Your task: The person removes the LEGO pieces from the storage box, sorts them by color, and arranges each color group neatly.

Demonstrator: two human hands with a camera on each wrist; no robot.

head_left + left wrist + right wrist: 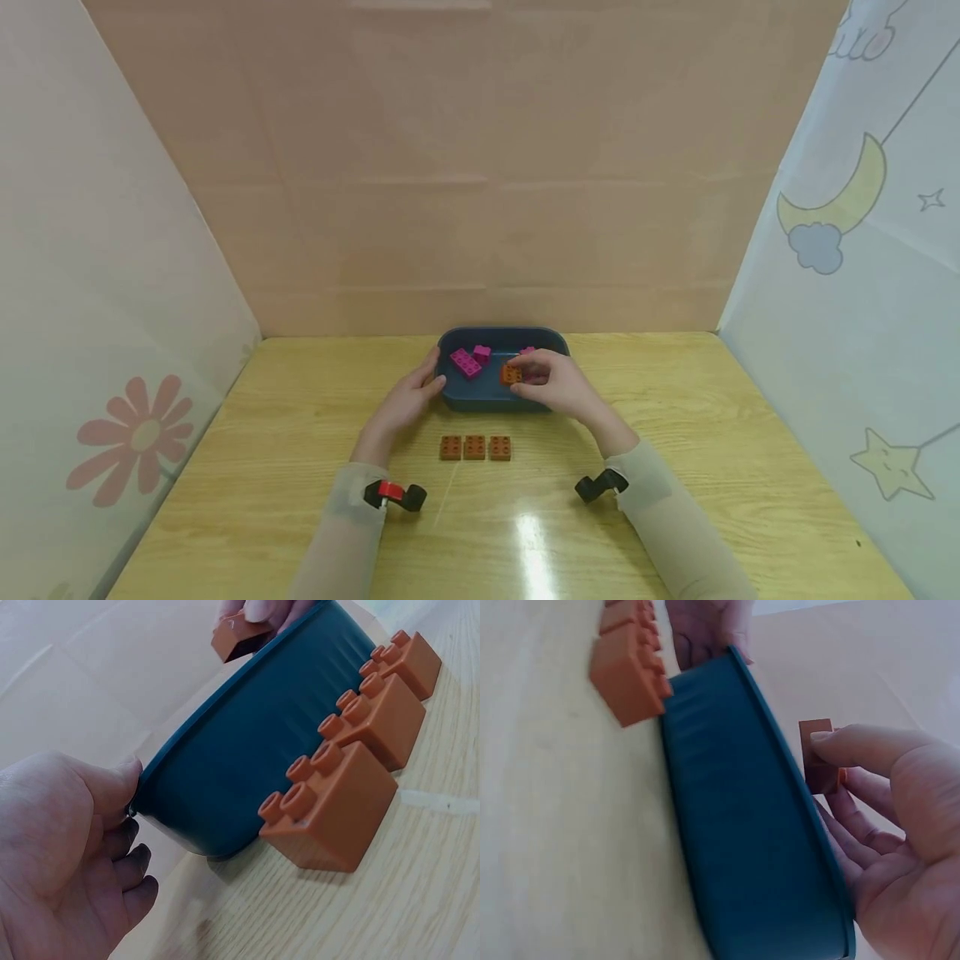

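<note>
Pinched orange brick [512,375] in right hand [564,385], closed to brick's width, over blue tray [487,405]. Gripped tray end with left hand [405,405]. Had three orange bricks [475,447] lined up nearside of right grip.

A tan wall [480,167] fills the upper middle of the frame, crossed by faint horizontal creases. The left wall [90,208] is pale, with a pink flower [146,435] printed in its lower part. The right wall [847,350] is bluish white; at upper right it bears a yellow moon [858,200], a grey-blue cloud [816,250] against the moon's lower edge and a small outlined star, and at lower right a larger yellow star [892,467]. The wood-grain table [300,400] spreads across the bottom, meeting all three walls. Bright glare [534,550] lies on it at bottom centre, and a dark speck [858,543] at lower right.
</note>
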